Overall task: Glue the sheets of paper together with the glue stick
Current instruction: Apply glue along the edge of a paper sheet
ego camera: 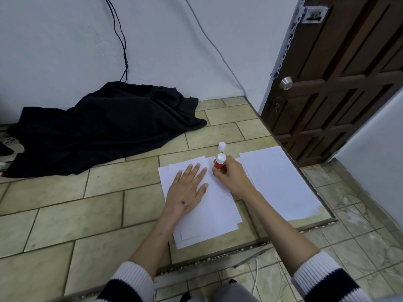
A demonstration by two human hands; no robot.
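A loose stack of white paper sheets [216,210] lies on the tiled floor in front of me. My left hand [188,188] rests flat on the stack with fingers spread. My right hand [231,175] grips a red glue stick [218,164] with a white end, held upright with its lower end on the top sheet near the far edge. The glue stick's white cap [222,147] stands on the floor just beyond the stack. Another pile of white sheets [281,182] lies to the right, apart from the first.
A black cloth [104,125] is heaped on the floor at the left against the white wall. A brown wooden door [340,83] stands at the right. A raised floor edge [250,245] runs in front of the sheets. Cables hang down the wall.
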